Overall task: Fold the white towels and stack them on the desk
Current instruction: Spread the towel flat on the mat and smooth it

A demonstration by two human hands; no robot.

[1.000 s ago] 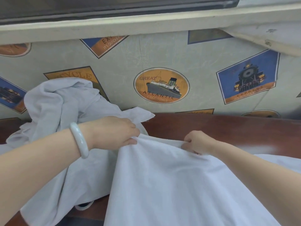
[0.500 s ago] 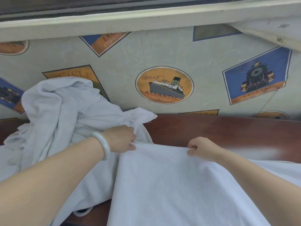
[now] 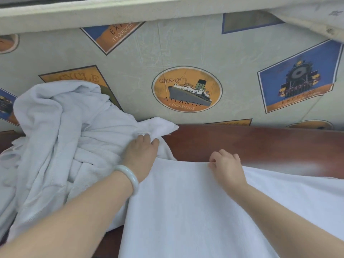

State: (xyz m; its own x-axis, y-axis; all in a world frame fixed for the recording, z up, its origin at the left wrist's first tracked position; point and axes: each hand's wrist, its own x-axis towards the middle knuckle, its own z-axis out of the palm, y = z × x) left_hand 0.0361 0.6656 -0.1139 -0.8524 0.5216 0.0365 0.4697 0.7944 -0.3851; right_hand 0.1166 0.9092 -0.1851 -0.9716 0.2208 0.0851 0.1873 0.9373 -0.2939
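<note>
Towel (image 3: 186, 202), spread on the desk (image 3: 260, 142), is pinched at its far edge by the right hand (image 3: 226, 164); the desk's left-end heap (image 3: 65, 136) is pressed by the flat left hand (image 3: 141, 155). Skewed folding is risked where they overlap.

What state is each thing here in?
spread towel: laid flat over the desk.
towel heap: crumpled, unfolded.
left hand: resting at the heap's edge, grip unclear.
right hand: fingers curled on spread towel's far edge.
desk: partly covered by towels.
</note>
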